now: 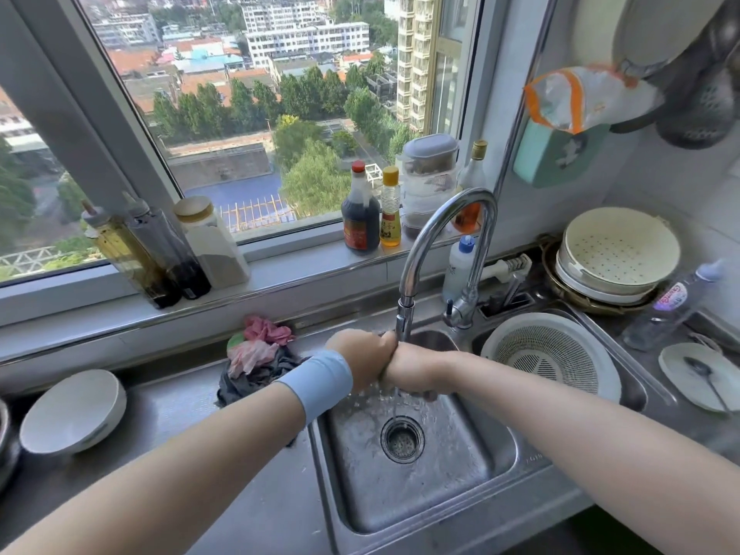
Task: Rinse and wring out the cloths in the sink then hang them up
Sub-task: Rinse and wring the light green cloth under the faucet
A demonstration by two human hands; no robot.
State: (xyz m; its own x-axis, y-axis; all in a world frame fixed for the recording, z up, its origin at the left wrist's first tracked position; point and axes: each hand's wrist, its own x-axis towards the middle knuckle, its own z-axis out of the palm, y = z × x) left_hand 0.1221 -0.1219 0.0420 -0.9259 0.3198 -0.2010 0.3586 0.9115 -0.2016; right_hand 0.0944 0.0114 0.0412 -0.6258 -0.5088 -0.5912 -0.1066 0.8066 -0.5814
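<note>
Under the faucet [444, 250] our left hand [362, 358] and right hand [412, 370] clench, grip contents hidden; cloths [256, 354] beside it seem limp: take both ends.

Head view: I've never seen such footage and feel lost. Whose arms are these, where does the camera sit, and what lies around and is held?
No machine here: a person wears the camera on the head, looking down at their own arms. The left hand, with a blue wristband, and the right hand press together under the running faucet over the sink. What they hold, if anything, is hidden. A heap of pink and dark cloths lies on the counter left of the sink, near a white bowl.
</note>
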